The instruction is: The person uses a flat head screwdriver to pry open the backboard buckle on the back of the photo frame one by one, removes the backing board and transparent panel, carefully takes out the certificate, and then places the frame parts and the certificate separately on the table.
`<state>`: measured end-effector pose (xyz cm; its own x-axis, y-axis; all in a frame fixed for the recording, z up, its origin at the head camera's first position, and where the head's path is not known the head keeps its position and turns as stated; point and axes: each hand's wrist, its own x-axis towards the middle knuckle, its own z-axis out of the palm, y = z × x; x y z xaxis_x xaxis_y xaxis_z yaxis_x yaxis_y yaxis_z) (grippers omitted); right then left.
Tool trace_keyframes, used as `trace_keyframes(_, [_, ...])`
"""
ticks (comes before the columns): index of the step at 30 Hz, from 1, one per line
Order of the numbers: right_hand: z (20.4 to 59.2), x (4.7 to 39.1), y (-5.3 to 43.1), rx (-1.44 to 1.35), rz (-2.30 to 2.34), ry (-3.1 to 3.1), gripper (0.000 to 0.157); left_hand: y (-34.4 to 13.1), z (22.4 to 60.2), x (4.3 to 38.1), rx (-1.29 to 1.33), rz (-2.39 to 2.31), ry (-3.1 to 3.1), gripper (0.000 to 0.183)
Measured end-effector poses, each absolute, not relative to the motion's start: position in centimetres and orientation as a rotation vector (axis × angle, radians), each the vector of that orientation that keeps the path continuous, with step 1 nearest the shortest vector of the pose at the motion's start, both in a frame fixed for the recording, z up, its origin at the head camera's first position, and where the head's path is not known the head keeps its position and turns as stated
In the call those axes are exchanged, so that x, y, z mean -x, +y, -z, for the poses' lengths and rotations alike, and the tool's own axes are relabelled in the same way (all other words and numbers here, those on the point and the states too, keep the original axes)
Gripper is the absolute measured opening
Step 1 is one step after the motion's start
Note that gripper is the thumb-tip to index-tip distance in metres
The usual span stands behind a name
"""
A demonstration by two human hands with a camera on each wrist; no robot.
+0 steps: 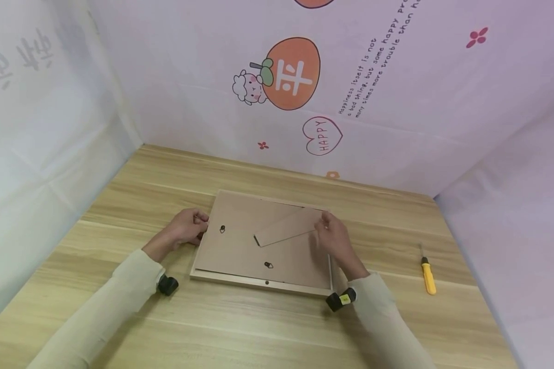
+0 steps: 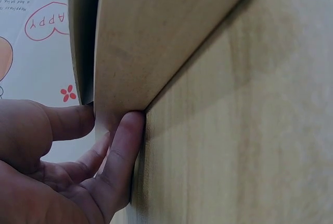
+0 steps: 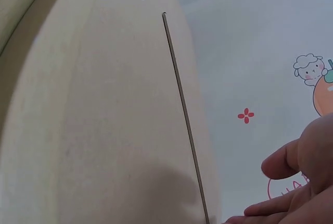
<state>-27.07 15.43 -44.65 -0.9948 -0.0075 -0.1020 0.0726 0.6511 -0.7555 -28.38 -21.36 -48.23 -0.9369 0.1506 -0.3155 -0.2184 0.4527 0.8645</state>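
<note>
A picture frame [image 1: 237, 277] lies face down on the wooden table, its brown backing board [image 1: 233, 251] facing up. The board carries a hinged stand leg [image 1: 283, 228] and two small dark hangers. In the left wrist view, a dark gap runs between the board's edge [image 2: 75, 41] and the frame's side [image 2: 140, 41]. My left hand [image 1: 191, 225] pinches the frame's left side, thumb at the upper edge, a finger low by the tabletop. Over the board's far right corner is my right hand [image 1: 333, 237], with thumb and fingers [image 3: 281, 161] apart and fingertips right at the board's edge.
A yellow-handled screwdriver [image 1: 428, 277] lies on the table [image 1: 240, 333] to the right. White cloth walls [image 1: 189, 102] with printed drawings and lettering enclose the table at the back and both sides.
</note>
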Motion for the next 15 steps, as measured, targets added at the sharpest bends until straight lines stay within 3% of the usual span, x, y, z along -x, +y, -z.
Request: trace_keyframes(15, [44.2, 26.2, 14.1, -0.199, 1.27, 2.712, 0.062, -21.3, 48.1, 28.2, 0.06, -1.473, 2.368, 0.031])
